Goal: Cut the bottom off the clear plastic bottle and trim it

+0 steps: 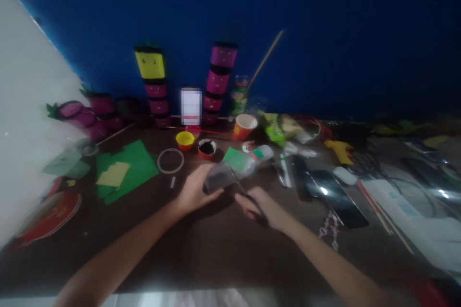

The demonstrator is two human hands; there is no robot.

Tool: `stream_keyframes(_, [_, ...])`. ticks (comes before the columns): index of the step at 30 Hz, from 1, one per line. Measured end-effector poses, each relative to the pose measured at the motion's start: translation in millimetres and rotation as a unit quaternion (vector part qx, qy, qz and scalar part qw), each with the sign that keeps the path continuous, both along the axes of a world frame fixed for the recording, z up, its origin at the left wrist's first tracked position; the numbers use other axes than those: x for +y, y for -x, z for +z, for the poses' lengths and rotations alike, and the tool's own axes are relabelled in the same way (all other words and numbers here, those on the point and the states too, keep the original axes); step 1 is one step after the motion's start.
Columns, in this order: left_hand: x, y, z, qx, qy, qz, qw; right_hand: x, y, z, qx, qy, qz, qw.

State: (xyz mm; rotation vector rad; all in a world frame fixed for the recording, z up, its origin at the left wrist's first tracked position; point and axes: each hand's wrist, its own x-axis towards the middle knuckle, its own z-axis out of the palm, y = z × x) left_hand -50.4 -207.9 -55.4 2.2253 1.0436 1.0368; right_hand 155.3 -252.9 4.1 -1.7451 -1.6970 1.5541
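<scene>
A clear plastic bottle (248, 162) lies on its side above the middle of the dark table, its neck end pointing to the upper right. My left hand (196, 187) is closed round its wide left end. In my right hand (261, 206) is a pair of scissors (247, 192) with dark handles; the blades reach up to the bottle's side, and blur hides how far they enter it. Behind the bottle lies a small green paper piece (232, 157).
Green sheets (133, 172) and a clear ring (170, 160) lie left. Behind are a yellow cup (185, 140), a red paper cup (245, 127) and an upright phone (191, 105). A black phone (340, 199), a yellow glue gun (340, 151) and cables are right.
</scene>
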Motion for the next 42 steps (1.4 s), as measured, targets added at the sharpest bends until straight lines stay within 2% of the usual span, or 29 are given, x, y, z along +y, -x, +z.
stream_keyframes(7, [-4,-4,1.6,0.004,-0.008,0.020,1.000,5,-8,2.7,0.008,-0.007,0.027,1.000])
stream_keyframes(17, [-7,-9,-4.1,0.032,-0.026,0.057,0.998,4,-11,17.7,-0.017,-0.020,0.040,0.999])
stream_keyframes(22, [-11,-12,0.4,0.031,-0.007,0.041,0.999,0,-19,28.0,0.001,0.034,0.044,0.998])
stream_keyframes(26, [-13,-9,1.9,0.011,0.047,-0.011,0.999,-4,-22,34.6,0.022,0.081,0.033,0.996])
stream_keyframes(31, [-14,-3,-4.2,-0.027,0.110,-0.032,0.993,-9,-27,28.1,0.102,0.096,0.031,0.990])
stream_keyframes(34, [-14,-4,-6.2,-0.039,0.132,-0.029,0.990,-8,-31,20.7,0.121,0.102,0.057,0.986])
stream_keyframes(37, [-14,-6,-5.6,-0.041,0.129,-0.028,0.990,-6,-35,15.4,0.134,0.123,0.067,0.981])
stream_keyframes(42, [-12,-7,-0.3,-0.017,0.085,-0.035,0.996,-4,-37,14.5,0.107,0.127,0.036,0.985])
